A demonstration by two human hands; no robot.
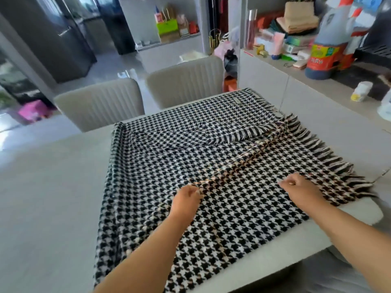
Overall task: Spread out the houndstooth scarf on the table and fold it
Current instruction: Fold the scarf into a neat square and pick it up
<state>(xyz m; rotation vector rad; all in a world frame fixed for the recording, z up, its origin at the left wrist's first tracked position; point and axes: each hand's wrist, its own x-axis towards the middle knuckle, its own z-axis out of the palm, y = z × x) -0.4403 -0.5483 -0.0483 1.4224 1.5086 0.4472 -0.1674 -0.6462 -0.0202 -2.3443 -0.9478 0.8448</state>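
Already the houndstooth scarf (pixel 190 157) lay doubled across the pale surface (pixel 53 197), soft and limp, we judged. Our left hand (pixel 187 198) and right hand (pixel 300 188) each pinched its raised ridge, best held there.

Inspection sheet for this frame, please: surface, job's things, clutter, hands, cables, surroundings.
Surface: pale table, bare part visible on the left.
Job's things: houndstooth scarf lies spread on the table, doubled over, fringe at the right, near edge hanging over the table's front.
Clutter: nothing seen on the table besides the scarf.
Hands: left hand and right hand each pinch a raised ridge of the scarf.
Cables: nothing seen.
Surroundings: two grey chairs behind the table; sideboard at right crowded with bottles and boxes.
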